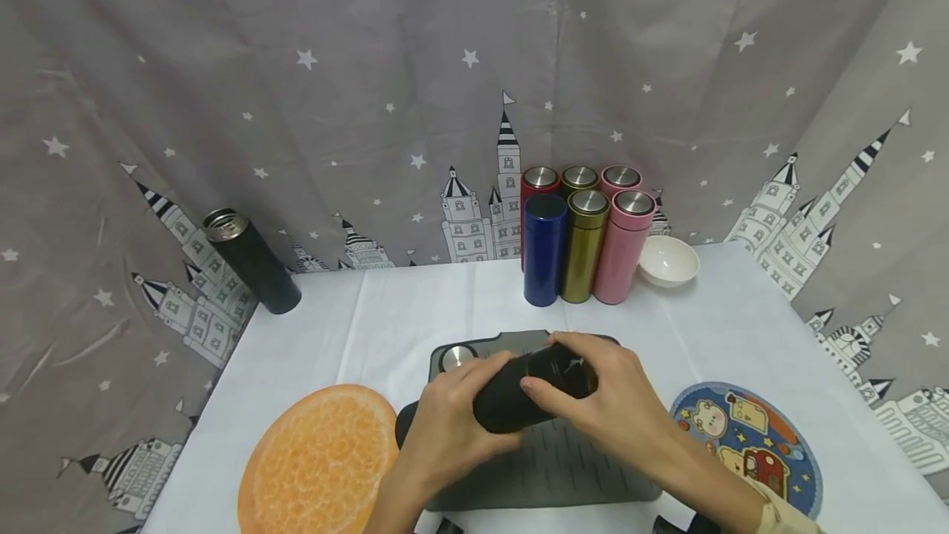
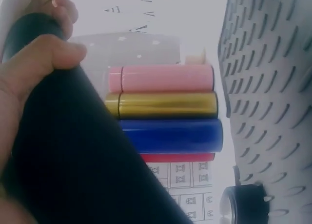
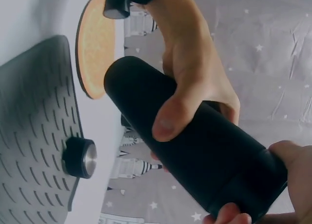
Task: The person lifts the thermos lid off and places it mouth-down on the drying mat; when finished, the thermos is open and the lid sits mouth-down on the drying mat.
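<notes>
Above the grey mat (image 1: pixel 563 468), my left hand (image 1: pixel 452 419) grips the body of a black thermos bottle (image 1: pixel 507 400), which is held tilted. My right hand (image 1: pixel 611 394) holds the bottle's glossy end between thumb and fingers. A seam between the body and that end section shows in the right wrist view, where the bottle (image 3: pixel 195 158) lies across both hands. On the mat's far left corner sits a round cap (image 1: pixel 457 357) with a silver top and black side. The fingers of my right hand partly cover the end of the bottle.
A lidless black bottle (image 1: pixel 255 262) stands at the back left. Several blue, gold, pink and red bottles (image 1: pixel 586 245) stand together at the back, beside a white bowl (image 1: pixel 669 260). An orange round mat (image 1: pixel 319 460) lies left, a blue cartoon mat (image 1: pixel 749 447) right.
</notes>
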Demonstrator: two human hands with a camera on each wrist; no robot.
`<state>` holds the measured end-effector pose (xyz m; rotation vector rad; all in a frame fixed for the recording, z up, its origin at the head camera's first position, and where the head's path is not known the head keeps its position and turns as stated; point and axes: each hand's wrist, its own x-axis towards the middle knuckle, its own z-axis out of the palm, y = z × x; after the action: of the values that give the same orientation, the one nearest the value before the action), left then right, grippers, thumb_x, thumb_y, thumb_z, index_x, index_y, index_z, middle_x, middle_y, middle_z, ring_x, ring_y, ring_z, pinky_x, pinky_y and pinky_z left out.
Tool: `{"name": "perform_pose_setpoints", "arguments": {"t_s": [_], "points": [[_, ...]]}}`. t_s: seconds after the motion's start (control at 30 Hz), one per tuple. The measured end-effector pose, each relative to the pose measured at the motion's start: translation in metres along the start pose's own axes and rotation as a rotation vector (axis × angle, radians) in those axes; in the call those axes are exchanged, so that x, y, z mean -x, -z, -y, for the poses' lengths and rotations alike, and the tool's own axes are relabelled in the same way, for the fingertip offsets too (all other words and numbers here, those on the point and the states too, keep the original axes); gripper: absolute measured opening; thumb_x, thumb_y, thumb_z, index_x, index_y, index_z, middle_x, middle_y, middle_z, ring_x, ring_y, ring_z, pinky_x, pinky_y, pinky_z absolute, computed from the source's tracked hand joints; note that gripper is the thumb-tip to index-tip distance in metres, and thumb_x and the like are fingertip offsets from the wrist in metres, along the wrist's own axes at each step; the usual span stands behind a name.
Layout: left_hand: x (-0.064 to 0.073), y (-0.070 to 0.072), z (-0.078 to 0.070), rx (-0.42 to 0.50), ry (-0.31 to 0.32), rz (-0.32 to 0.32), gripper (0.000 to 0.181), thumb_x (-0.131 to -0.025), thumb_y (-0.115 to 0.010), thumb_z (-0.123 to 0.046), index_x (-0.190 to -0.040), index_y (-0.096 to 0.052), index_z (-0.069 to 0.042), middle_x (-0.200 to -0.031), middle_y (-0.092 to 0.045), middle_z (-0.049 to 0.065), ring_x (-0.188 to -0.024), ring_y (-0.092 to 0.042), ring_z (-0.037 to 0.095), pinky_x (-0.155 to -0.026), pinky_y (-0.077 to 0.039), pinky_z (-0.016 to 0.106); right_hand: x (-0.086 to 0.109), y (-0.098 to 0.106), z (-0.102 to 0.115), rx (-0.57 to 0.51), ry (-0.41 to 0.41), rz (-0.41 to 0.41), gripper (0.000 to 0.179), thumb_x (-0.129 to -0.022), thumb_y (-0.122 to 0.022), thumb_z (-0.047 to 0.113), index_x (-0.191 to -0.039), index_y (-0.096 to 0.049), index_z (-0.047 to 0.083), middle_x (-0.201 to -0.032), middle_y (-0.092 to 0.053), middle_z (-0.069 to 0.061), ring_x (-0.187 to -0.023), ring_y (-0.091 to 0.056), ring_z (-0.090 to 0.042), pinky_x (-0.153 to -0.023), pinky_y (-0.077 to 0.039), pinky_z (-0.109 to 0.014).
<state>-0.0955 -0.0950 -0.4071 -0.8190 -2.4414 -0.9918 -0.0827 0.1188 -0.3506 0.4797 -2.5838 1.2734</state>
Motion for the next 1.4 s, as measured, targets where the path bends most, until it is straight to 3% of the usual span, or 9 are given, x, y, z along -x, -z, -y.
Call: {"name": "perform_pose_setpoints", "arguments": {"t_s": [0.2,0.37,0.53,0.73,0.83,0.93,1.07,1.2,1.4], "points": [[0.001,0.005,0.001,0.170,0.026,0.084,0.079,-0.057,-0.092,-0.020,-0.129,-0.062,-0.031,-0.110,-0.067,-0.014,-0.084,-0.061,0.004,-0.070,-0.052,0.027,0.003,0.004,0.000,-0.001,0.139,0.018,0.047,-0.081,-0.082,0.045,-0.118,-0.069,0.019,-0.098,-0.065,0.013,-0.075,-0.056,-0.009,-0.058,-0.049,-0.024],[0.000,0.004,0.003,0.348,0.046,0.139,0.077,-0.060,-0.091,-0.016,-0.129,-0.062,-0.034,-0.108,-0.068,-0.016,-0.080,-0.062,0.006,-0.068,-0.052,0.025,0.003,0.013,0.002,-0.007,0.203,0.114,0.049,-0.082,-0.082,0.044,-0.124,-0.066,0.023,-0.105,-0.063,0.012,-0.076,-0.055,-0.010,-0.055,-0.049,-0.024],[0.002,0.002,0.005,0.476,0.074,0.189,0.079,-0.062,-0.091,-0.014,-0.132,-0.060,-0.035,-0.109,-0.069,-0.014,-0.080,-0.063,0.010,-0.068,-0.054,0.028,0.004,0.022,0.004,-0.038,0.241,0.231,0.053,-0.086,-0.080,0.038,-0.133,-0.062,0.024,-0.121,-0.059,0.010,-0.098,-0.057,-0.011,-0.076,-0.056,-0.030],[0.005,0.003,0.007,0.556,0.104,0.247,0.075,-0.066,-0.092,-0.021,-0.133,-0.061,-0.033,-0.113,-0.070,-0.011,-0.084,-0.066,0.012,-0.071,-0.056,0.030,0.005,0.030,0.007,0.012,0.383,0.297,0.050,-0.085,-0.081,0.028,-0.132,-0.062,0.026,-0.131,-0.054,0.009,-0.119,-0.051,-0.013,-0.095,-0.050,-0.041],[0.006,0.003,0.008,0.555,0.103,0.255,0.073,-0.067,-0.091,-0.024,-0.133,-0.061,-0.031,-0.114,-0.069,-0.010,-0.086,-0.066,0.012,-0.071,-0.056,0.030,0.004,0.031,0.008,0.027,0.431,0.296,0.055,-0.080,-0.086,0.022,-0.130,-0.062,0.028,-0.133,-0.054,0.008,-0.123,-0.049,-0.015,-0.097,-0.048,-0.046],[0.006,0.002,0.008,0.538,0.099,0.246,0.075,-0.066,-0.092,-0.023,-0.134,-0.061,-0.030,-0.114,-0.069,-0.010,-0.085,-0.067,0.011,-0.071,-0.056,0.030,0.005,0.031,0.007,0.042,0.408,0.279,0.062,-0.076,-0.089,0.022,-0.132,-0.062,0.028,-0.133,-0.054,0.008,-0.122,-0.051,-0.015,-0.096,-0.050,-0.046],[0.005,0.000,0.007,0.478,0.089,0.205,0.078,-0.063,-0.092,-0.019,-0.133,-0.060,-0.032,-0.113,-0.069,-0.012,-0.084,-0.066,0.010,-0.071,-0.055,0.029,0.007,0.028,0.003,0.053,0.319,0.240,0.070,-0.081,-0.085,0.034,-0.143,-0.053,0.023,-0.135,-0.055,0.005,-0.118,-0.055,-0.014,-0.088,-0.055,-0.038],[0.005,-0.004,0.005,0.335,0.051,0.145,0.080,-0.060,-0.092,-0.018,-0.132,-0.061,-0.032,-0.113,-0.068,-0.014,-0.087,-0.064,0.007,-0.074,-0.054,0.028,0.007,0.024,0.000,0.117,0.251,0.203,0.073,-0.087,-0.075,0.047,-0.148,-0.046,0.020,-0.135,-0.058,0.002,-0.109,-0.061,-0.012,-0.082,-0.057,-0.034],[0.006,-0.008,0.003,0.119,0.022,0.099,0.080,-0.058,-0.093,-0.027,-0.132,-0.062,-0.031,-0.112,-0.067,-0.014,-0.090,-0.061,0.004,-0.076,-0.053,0.029,0.005,0.022,0.001,0.237,0.009,0.292,0.064,-0.094,-0.055,0.063,-0.136,-0.057,0.014,-0.121,-0.067,-0.003,-0.101,-0.067,-0.018,-0.081,-0.056,-0.041]]}}
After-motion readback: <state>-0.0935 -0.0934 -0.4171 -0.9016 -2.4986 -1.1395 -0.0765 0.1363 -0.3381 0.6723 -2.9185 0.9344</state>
